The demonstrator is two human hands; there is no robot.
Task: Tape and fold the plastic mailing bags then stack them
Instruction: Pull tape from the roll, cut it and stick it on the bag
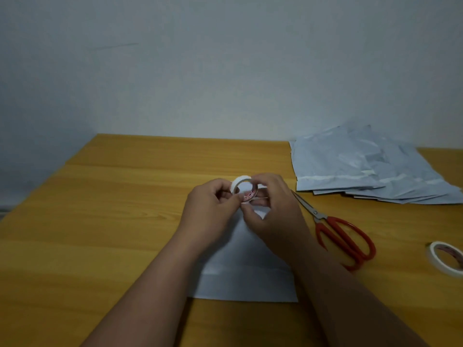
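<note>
On wooden table: bag pile, scissors; grey wall behind.

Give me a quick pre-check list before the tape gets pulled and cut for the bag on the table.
1. Tape roll gripped by left hand and right hand: ok.
2. Free tape end lifted: cannot tell, fingers hide it.
3. Mailing bag lying flat under the hands: ok.
4. Scissors beside the right hand, closed on the table: ok.
5. Spare tape roll at the right edge: ok.
6. Bag pile lying apart from the work area: ok.
</note>
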